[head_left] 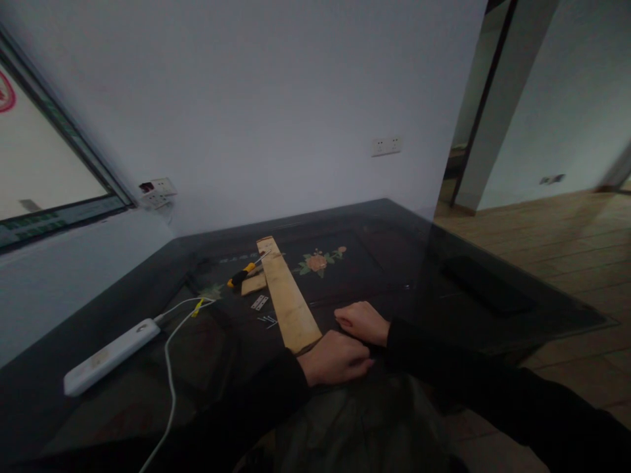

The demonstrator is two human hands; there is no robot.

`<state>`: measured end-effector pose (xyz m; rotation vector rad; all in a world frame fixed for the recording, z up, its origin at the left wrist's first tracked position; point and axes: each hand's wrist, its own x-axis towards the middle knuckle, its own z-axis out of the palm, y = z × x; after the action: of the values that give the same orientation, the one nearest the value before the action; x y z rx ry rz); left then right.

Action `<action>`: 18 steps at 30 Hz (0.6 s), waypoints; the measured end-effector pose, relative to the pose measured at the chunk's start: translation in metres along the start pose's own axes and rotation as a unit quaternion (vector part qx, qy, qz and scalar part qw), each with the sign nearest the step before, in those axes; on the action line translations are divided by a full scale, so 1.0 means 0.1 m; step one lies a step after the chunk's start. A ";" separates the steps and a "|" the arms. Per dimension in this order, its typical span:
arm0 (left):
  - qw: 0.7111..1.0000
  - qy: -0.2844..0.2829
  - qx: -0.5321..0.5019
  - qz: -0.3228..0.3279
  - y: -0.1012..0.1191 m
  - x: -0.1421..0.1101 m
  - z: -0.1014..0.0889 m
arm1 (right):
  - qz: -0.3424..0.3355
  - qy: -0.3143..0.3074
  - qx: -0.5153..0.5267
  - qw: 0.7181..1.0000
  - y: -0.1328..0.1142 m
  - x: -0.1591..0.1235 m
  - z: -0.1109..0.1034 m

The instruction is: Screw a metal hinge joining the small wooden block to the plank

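Observation:
A long pale wooden board [290, 299] lies flat on the dark table, slanting from the back toward me. My left hand [336, 358] rests by the board's near end, fingers curled into a loose fist, with nothing visible in it. Just beyond it and to the right, my right hand [363, 322] lies on the tabletop, also closed, with no object showing. A yellow-and-black screwdriver [241, 274] leans with its shaft across the board's far part. Beside the board's left edge are a small wood piece [254, 284], a metal hinge [259, 302] and several screws [267, 320].
A white power strip [113, 355] with a white cable [170, 368] lies on the left of the dark table [394, 230]. A flat black object [486, 284] rests at the right. Wall sockets [386, 146] sit above the table's back edge.

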<state>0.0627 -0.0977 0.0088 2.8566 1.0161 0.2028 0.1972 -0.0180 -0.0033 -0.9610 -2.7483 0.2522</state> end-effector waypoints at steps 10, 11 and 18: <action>1.000 0.010 0.008 0.005 -0.01 -0.01 0.02 | 0.006 -0.015 -0.017 1.000 -0.03 0.02 -0.01; 1.000 0.011 0.009 0.008 -0.01 -0.01 0.02 | 0.004 -0.014 -0.018 1.000 -0.02 0.02 0.00; 1.000 0.013 0.010 0.019 -0.03 -0.02 0.01 | 0.006 -0.018 -0.013 1.000 -0.01 0.02 0.00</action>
<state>0.0602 -0.0967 0.0068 2.9007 0.9739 0.2337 0.1952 -0.0181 -0.0028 -0.9905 -2.7853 0.2374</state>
